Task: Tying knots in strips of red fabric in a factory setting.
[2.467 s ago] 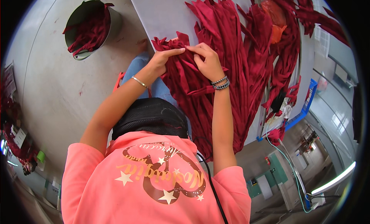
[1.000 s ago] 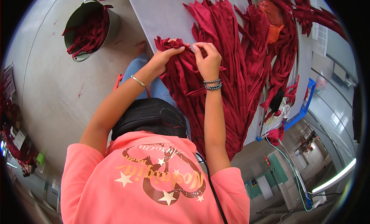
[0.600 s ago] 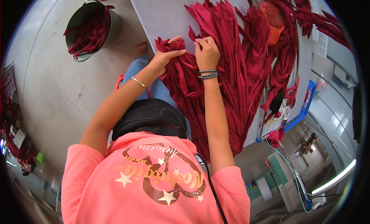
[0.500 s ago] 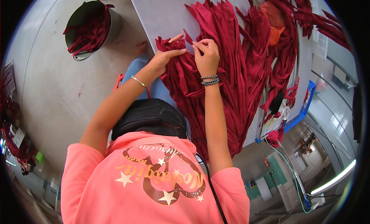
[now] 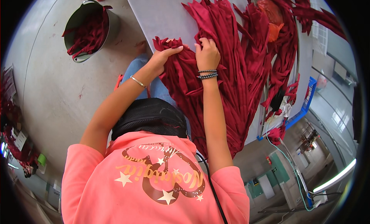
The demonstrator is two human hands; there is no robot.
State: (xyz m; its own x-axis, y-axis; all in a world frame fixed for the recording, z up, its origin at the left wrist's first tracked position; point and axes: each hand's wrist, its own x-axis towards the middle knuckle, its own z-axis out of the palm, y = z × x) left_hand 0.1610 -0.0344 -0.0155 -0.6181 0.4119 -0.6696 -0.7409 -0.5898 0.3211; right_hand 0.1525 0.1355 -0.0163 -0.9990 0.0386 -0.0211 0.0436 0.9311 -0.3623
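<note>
My left hand (image 5: 162,59) is closed round the gathered top ends of a bunch of dark red fabric strips (image 5: 181,75), which hang down over my leg. Some of its fingers are hidden behind the cloth. Just to the right, my right hand (image 5: 208,56) has its fingers bent and pinched at the left edge of a larger spread of red fabric strips (image 5: 227,50). The strip at its fingertips is mostly covered by the hand. This spread lies across the white table (image 5: 162,16) and drapes over its near edge.
A dark bucket (image 5: 114,29) with red strips in it stands on the floor at left. An orange plastic bag (image 5: 273,16) lies among more strips on the right. Beyond are a blue crate (image 5: 306,104) and a thin pale cable (image 5: 279,149).
My right hand has moved slightly up and away from the left hand, onto the larger spread. The strip it pinched between the hands now lies with the left bunch. My left hand keeps its hold.
</note>
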